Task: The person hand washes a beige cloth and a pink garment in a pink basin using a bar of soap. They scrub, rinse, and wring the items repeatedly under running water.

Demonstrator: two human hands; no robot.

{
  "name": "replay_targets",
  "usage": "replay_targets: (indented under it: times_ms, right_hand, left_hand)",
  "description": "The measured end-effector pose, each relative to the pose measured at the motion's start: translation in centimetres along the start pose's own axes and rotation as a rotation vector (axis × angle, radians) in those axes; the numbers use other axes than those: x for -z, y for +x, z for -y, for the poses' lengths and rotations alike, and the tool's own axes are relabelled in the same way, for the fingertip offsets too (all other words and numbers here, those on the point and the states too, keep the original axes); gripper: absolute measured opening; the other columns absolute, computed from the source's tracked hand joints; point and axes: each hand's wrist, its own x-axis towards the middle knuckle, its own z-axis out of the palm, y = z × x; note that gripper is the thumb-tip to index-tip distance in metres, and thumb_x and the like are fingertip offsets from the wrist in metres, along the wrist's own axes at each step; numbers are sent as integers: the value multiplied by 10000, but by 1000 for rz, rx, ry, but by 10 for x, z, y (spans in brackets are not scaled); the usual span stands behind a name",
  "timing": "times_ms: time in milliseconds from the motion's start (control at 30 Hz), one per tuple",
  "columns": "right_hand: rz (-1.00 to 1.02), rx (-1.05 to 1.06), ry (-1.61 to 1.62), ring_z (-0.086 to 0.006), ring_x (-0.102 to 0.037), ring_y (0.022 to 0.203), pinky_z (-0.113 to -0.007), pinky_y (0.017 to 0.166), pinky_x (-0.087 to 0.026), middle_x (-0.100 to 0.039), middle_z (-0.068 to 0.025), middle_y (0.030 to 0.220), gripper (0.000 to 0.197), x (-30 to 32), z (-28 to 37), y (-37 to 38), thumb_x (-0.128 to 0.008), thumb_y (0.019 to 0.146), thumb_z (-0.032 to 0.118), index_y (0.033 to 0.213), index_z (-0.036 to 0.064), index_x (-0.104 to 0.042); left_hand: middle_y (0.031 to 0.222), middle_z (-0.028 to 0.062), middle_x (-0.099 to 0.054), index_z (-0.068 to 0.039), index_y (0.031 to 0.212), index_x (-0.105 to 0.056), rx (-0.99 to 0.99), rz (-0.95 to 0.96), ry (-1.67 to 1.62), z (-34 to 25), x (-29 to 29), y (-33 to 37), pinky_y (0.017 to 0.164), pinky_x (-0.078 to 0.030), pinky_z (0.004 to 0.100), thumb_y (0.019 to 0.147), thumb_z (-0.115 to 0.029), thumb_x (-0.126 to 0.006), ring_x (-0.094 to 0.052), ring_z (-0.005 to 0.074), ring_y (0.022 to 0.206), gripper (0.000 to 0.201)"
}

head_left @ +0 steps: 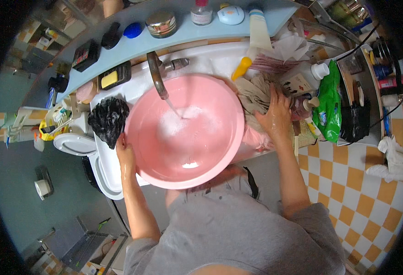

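Observation:
A large pink basin (142, 160) stands in the white sink with water and white suds in it. From the metal faucet (158, 75) a stream runs into the basin. My left hand (123, 145) is wet and closed on the basin's left rim; some of its fingers are hidden. Beside that hand sits a crumpled black plastic bag (108, 121). On the right, my right hand (276, 114), also wet, rests with its fingers spread on a bunched grey-beige cloth (252, 94). A piece of pink cloth (257, 137) lies below it, against the basin.
Along the back runs a light-blue shelf (183, 43) with jars, bottles and a tube. A soap dish with yellow soap (109, 79) is at the left. Right of my hand crowd a white bottle (304, 78), a pump bottle and a green bag (328, 105). An open toilet (75, 144) stands left.

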Motion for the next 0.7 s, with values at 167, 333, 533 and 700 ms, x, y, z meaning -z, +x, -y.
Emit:
replay_targets:
  times_ms: [167, 333, 533, 700]
  right_hand:
    - [-143, 114, 46, -387, -517, 1137, -492, 966, -464, -557, -185, 1217, 701, -25, -13, 15, -810, 684, 212, 1308, 44, -539]
    - [-482, 142, 169, -364, -564, 1089, -469, 960, -463, -587, -163, 1144, 630, 39, -4, 13, -801, 647, 141, 1237, 51, -596]
    - [-661, 50, 951, -211, -553, 1118, -338, 998, -428, -579, -126, 1270, 567, 121, 37, 7, -678, 776, 50, 1309, -42, -510]
    - [-398, 200, 962, -237, -543, 1192, -355, 1038, -410, -562, -136, 1316, 650, 80, 75, -12, -688, 764, 62, 1370, -27, -468]
  left_hand:
    - [1319, 228, -581, 65, 1394, -476, 9, -54, -171, 38, 3, 12, 1041, -424, 354, 876, -27, -505, -577, 290, 1204, 526]
    - [1215, 217, -631, 63, 1369, -499, 63, -97, -212, 32, -3, 6, 969, -471, 351, 893, -103, -569, -621, 272, 1101, 508]
    - [1208, 240, -636, 64, 1352, -511, 64, -107, -216, 35, -1, 2, 980, -467, 362, 900, -115, -571, -623, 297, 1118, 489]
    - [1238, 247, -627, 64, 1346, -515, 78, -107, -294, 37, -8, 5, 992, -458, 363, 908, -105, -567, -612, 298, 1150, 472]
